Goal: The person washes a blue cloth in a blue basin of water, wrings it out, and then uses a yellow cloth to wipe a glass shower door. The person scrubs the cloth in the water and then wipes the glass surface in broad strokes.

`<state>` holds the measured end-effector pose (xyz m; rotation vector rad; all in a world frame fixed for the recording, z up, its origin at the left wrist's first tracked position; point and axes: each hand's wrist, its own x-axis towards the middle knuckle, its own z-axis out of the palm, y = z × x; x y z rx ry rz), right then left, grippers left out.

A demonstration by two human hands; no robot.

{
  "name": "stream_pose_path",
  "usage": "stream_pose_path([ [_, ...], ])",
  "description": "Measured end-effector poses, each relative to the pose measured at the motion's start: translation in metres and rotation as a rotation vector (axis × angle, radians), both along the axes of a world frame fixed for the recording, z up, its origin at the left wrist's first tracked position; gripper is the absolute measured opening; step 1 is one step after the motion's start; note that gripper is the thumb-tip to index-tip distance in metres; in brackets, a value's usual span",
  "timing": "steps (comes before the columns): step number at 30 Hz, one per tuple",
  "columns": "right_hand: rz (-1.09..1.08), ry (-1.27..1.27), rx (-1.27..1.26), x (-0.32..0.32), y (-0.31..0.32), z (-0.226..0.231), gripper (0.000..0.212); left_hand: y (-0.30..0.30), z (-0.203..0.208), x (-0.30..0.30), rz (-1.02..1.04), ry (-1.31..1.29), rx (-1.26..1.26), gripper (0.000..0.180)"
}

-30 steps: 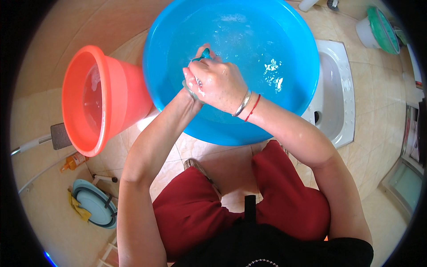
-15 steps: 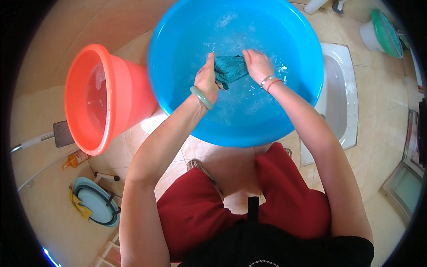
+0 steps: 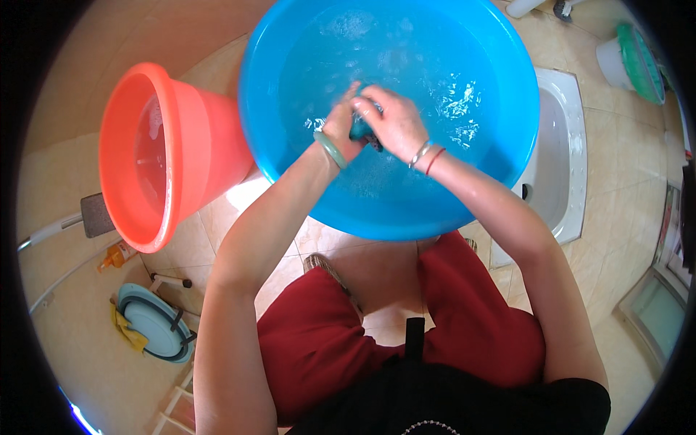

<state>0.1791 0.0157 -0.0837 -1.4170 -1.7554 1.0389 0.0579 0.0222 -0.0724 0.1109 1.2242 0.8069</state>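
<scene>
Over a large blue basin (image 3: 500, 145) of soapy water, my two hands are pressed together around a wet teal cloth (image 3: 359, 129). Most of the cloth is hidden between the palms; a dark, patterned bit pokes out below. My left hand (image 3: 342, 119), with a green bangle at the wrist, is closed on the cloth from the left. From the right, my right hand (image 3: 394, 123) lies over it with curled fingers, its wrist wearing a metal bangle and a red cord.
A coral-pink bucket (image 3: 206, 148) holding sudsy water stands left of the basin. To the right is a white floor-level ceramic pan (image 3: 569, 159). Light-blue basins (image 3: 154, 322) and a yellow cloth (image 3: 128, 330) hang at lower left. A white-and-green bucket (image 3: 631, 64) sits at far right.
My right hand has moved left and slightly down to meet the left one. The cloth, stretched out between the hands before, is now bunched up and mostly covered.
</scene>
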Motion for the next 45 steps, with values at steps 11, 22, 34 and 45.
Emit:
stream_pose_path([
  [11,0.091,-0.19,0.601,-0.041,-0.038,0.08,0.025,0.004,0.022,-0.008,-0.073,-0.48,0.155,0.032],
  [22,0.015,-0.094,0.518,-0.027,0.001,0.061,0.016,-0.012,0.003,-0.004,0.074,-0.334,0.365,0.037],
  [34,-0.173,0.387,0.105,0.089,0.031,0.003,0.034,0.002,0.016,-0.041,-0.288,0.588,0.814,0.022],
  [45,0.022,-0.161,-0.018,0.108,0.014,0.005,0.036,-0.01,-0.004,-0.047,-0.73,1.488,1.138,0.052],
])
